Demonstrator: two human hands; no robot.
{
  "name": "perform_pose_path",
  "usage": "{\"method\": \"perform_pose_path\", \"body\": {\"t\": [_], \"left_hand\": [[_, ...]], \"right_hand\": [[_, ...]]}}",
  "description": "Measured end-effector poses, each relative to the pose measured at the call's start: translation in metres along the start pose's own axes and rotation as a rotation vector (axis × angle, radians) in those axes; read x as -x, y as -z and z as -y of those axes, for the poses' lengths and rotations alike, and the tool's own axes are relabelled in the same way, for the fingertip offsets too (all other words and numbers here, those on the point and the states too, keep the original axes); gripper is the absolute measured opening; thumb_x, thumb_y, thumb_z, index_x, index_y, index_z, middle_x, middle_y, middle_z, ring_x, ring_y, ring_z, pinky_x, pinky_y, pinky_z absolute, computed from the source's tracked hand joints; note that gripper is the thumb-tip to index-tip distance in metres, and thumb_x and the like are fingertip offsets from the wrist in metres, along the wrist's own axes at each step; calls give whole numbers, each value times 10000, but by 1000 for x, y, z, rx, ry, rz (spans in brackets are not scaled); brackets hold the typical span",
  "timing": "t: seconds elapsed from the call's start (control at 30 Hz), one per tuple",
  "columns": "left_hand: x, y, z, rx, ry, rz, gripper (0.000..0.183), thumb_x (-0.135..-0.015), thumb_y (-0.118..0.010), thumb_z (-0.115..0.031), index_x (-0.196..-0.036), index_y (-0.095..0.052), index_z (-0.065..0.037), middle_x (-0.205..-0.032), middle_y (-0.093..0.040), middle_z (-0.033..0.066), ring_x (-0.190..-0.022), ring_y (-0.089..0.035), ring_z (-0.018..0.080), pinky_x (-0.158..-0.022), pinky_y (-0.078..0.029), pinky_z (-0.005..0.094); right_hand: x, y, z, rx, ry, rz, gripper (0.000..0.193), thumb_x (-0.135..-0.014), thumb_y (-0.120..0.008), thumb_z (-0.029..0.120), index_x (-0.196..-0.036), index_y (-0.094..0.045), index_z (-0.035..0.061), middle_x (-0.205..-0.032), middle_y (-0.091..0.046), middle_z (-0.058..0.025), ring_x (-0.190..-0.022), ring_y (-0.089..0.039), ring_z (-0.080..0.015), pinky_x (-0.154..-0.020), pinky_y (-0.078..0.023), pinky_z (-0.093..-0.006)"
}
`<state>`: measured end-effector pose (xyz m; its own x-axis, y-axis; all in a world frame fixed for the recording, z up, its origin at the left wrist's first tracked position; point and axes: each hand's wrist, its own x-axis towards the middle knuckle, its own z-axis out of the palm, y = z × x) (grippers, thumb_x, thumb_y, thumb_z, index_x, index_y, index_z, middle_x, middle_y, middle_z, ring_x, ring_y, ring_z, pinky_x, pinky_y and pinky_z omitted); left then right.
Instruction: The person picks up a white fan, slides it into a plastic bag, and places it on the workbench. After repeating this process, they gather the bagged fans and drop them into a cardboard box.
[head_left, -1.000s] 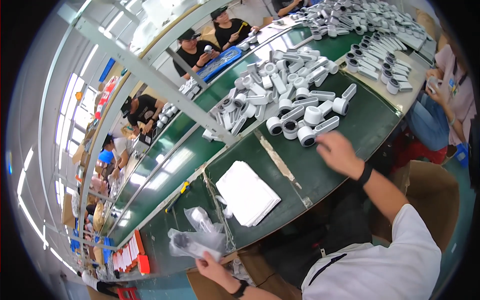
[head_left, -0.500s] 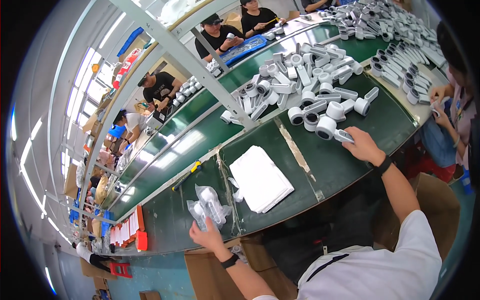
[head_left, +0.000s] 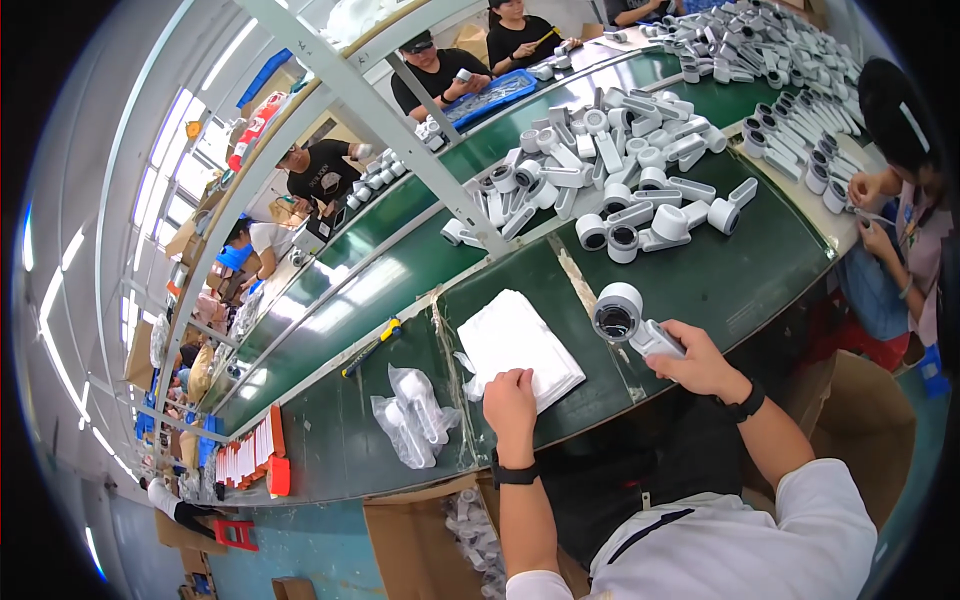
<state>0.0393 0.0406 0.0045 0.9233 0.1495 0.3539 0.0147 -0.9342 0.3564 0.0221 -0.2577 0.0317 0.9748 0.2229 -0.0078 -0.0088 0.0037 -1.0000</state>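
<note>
My right hand [head_left: 695, 360] grips a white handheld device [head_left: 618, 311] by its handle. The device's round head, with a dark ring on its face, points left and is lifted clear of the pile. My left hand [head_left: 512, 405] is closed at the near edge of a flat stack of thin white bags [head_left: 520, 340]; whatever its fingers pinch is hidden. Left of that hand, devices in clear plastic bags [head_left: 415, 415] lie on the green bench [head_left: 330, 440].
A large pile of similar devices [head_left: 610, 150] covers the bench's far right. A yellow-and-black cutter [head_left: 372, 347] lies near the metal rail. Below the bench stands a cardboard box [head_left: 410, 530] with bagged pieces inside. Co-workers sit across the line, and a person [head_left: 900, 200] works at my right.
My right hand has lifted a device from the pile and drawn it nearer. My left hand has moved right from the bagged devices to the white stack, its fingers now closed.
</note>
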Motion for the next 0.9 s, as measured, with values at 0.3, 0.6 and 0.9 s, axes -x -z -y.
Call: {"method": "perform_pose_path", "body": {"t": [0.3,0.6,0.9], "left_hand": [[2,3,3,98,0,10,191,-896,-617,-218,-896,-656,-31,-845,-658,163,-788,-599,369,-696,-477,446],[4,10,-1,582,56,79,203,-910,-599,-60,-1092,-620,26,-802,-641,79,-699,-619,140,-622,-464,254],[11,4,-2,1055,349,65,238,-955,-558,-83,-1148,-581,54,-793,-602,47,-633,-587,117,-588,-480,252]], "right_hand": [[-1,-21,3,-103,-50,29,313,-842,-681,137,-1088,-570,-21,-847,-619,-46,-674,-593,-99,-624,-495,-265],[1,-32,-9,-151,-91,67,301,-849,-697,115,-1088,-563,-11,-826,-620,-37,-654,-603,-88,-586,-497,-244],[6,-65,-20,-238,-77,53,398,-805,-755,178,-1082,-550,-21,-894,-602,-49,-695,-591,-97,-603,-501,-257]]}}
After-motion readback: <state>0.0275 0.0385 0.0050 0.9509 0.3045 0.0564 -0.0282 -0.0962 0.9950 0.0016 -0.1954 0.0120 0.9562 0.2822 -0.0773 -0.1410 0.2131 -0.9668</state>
